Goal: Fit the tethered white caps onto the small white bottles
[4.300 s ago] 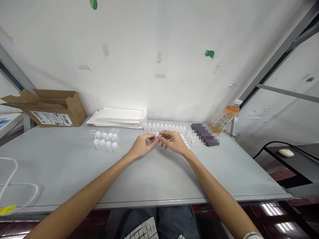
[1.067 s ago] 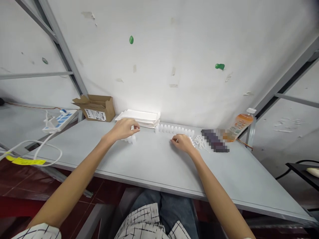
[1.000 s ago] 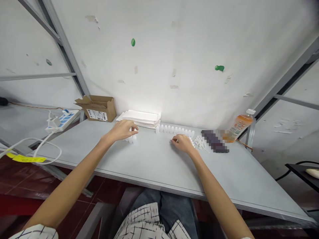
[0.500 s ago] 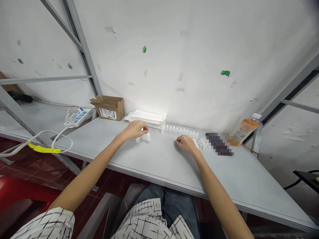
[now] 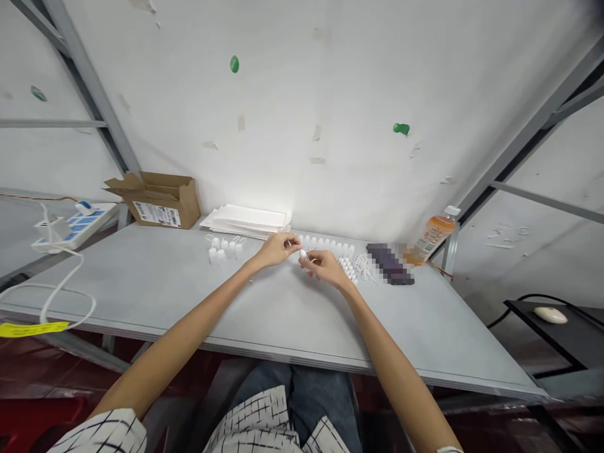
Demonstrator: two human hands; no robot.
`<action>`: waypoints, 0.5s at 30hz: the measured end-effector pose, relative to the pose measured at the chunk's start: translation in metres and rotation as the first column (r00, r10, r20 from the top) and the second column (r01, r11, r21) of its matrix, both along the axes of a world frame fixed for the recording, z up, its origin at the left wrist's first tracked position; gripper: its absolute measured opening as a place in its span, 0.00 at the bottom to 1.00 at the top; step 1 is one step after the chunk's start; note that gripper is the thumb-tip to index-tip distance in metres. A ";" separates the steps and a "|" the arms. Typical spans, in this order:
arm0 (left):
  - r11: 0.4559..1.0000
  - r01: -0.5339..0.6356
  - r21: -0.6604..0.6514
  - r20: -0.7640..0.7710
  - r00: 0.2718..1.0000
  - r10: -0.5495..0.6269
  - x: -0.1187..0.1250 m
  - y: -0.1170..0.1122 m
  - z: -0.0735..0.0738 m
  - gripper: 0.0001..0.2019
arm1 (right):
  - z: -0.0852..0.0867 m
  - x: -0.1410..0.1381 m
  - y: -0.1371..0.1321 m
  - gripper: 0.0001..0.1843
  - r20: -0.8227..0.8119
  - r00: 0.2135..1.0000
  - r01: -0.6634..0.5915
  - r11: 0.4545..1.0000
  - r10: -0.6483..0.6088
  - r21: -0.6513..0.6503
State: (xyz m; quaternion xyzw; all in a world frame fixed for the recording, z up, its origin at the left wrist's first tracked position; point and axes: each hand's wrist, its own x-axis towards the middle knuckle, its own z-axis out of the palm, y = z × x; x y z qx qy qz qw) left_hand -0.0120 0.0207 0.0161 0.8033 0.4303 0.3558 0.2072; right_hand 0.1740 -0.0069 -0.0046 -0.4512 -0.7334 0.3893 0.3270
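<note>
My left hand (image 5: 276,250) and my right hand (image 5: 322,267) meet over the grey table (image 5: 264,308), both pinched round a small white bottle (image 5: 302,254) held between them. A row of small white bottles (image 5: 325,243) stands along the wall just behind my hands. A cluster of capped white bottles with loops (image 5: 224,248) stands to the left of my left hand. Small white caps (image 5: 348,268) and looped white straps (image 5: 364,265) lie to the right of my right hand.
A stack of white sheets (image 5: 246,220) lies by the wall, an open cardboard box (image 5: 158,199) left of it. A dark blurred object (image 5: 389,263) and an orange drink bottle (image 5: 429,236) sit at the right. A power strip (image 5: 70,223) and white cable (image 5: 56,292) are at far left.
My left hand left the cluster of capped bottles and came right to meet my right hand, and both now pinch one small bottle. The camera has also shifted.
</note>
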 end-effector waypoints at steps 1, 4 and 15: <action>1.000 0.001 0.003 0.033 0.999 -0.002 0.003 0.003 -0.006 0.10 | -0.001 0.001 0.001 0.21 0.027 1.000 0.007 1.000 -0.007 0.010; 1.000 0.018 -0.006 0.129 0.992 -0.017 0.009 0.009 -0.021 0.11 | -0.004 0.004 0.003 0.19 0.131 0.990 0.040 0.997 -0.048 0.063; 0.957 0.016 -0.289 0.344 0.935 0.088 0.016 -0.001 -0.045 0.20 | -0.011 0.000 0.006 0.23 0.326 0.899 0.163 0.914 -0.293 0.372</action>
